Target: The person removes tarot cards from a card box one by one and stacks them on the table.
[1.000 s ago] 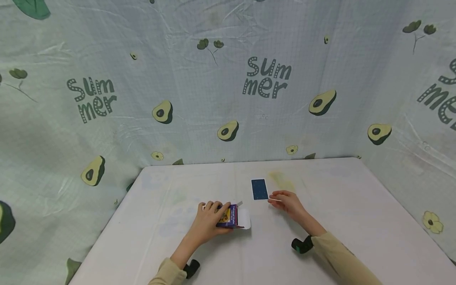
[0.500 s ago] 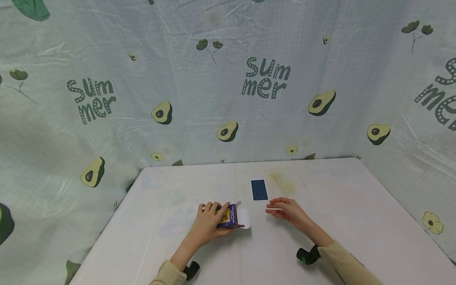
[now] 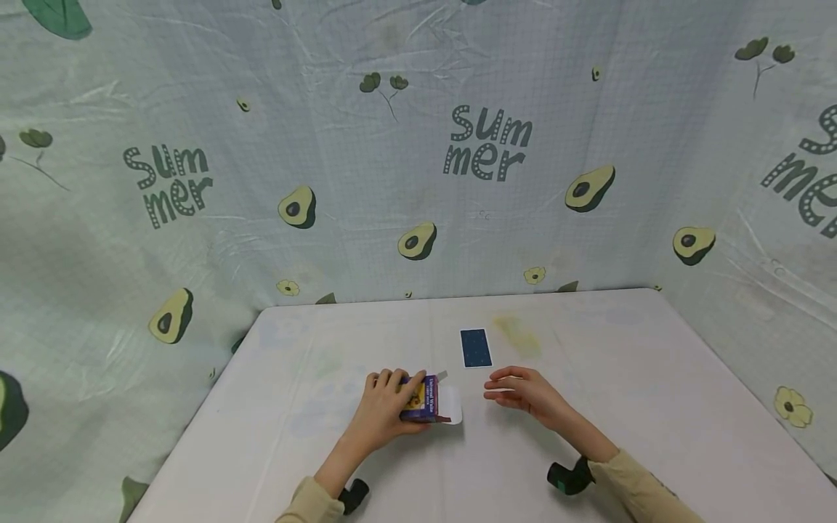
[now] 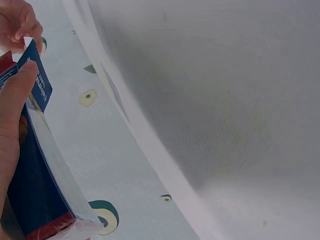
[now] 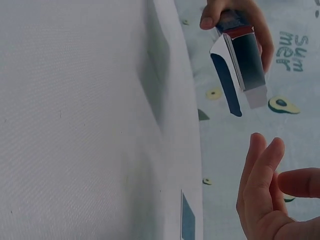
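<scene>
My left hand [image 3: 379,410] holds a purple-blue card box [image 3: 418,398] printed "Universal Waite", thumb on one side and fingers round the other. The box's end faces right, and its white-lined flap [image 5: 227,82] stands out from it. In the left wrist view the box [image 4: 35,170] shows a dark blue side with a red band. My right hand [image 3: 523,392] hovers right of the box with loosely bent fingers and nothing in them. Just beyond its fingertips, a single dark blue card [image 3: 476,349] with a white border lies flat on the table.
The table [image 3: 588,341] has a white cloth with a faint yellowish stain [image 3: 518,335] near the card. A hanging sheet [image 3: 366,160] printed with avocados and lettering encloses the back and sides. Dark wrist cameras [image 3: 570,476] sit below both wrists.
My right hand has drawn back from the card toward me, its fingertips ending slightly nearer the box. The left hand and box have barely shifted; the card lies where it was.
</scene>
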The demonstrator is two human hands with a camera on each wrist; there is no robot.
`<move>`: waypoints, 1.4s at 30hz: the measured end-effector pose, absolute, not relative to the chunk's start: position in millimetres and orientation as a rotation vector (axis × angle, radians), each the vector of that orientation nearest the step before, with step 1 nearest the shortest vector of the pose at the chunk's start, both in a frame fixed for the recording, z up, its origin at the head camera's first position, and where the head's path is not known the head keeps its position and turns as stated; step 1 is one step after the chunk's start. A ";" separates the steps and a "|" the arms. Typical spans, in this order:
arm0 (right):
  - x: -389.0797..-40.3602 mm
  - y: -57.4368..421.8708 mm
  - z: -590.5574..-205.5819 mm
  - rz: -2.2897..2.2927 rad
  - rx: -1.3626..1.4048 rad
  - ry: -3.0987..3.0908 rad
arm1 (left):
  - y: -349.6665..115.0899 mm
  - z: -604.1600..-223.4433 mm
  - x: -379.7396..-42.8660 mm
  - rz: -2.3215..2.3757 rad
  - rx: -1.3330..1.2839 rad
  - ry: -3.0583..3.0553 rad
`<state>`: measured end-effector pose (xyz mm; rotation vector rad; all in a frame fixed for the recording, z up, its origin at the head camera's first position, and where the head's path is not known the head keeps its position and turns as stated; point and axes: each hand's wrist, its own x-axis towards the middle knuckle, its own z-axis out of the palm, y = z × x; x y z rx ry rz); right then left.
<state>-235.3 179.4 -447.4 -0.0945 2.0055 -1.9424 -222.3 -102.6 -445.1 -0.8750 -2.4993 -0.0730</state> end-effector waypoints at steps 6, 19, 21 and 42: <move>-231.3 178.8 -442.4 -1.937 -0.149 2.002 | -101.0 -443.3 -222.4 -0.051 -0.879 -2.483; -227.3 170.4 -434.5 -1.872 -0.276 2.035 | -94.4 -441.2 -222.2 -0.071 -0.875 -2.488; -226.9 169.0 -432.6 -1.871 -0.289 2.031 | -93.5 -440.9 -222.3 -0.077 -0.875 -2.489; -229.3 148.6 -430.8 -1.806 -0.388 1.991 | -86.7 -442.1 -220.7 -0.073 -0.878 -2.519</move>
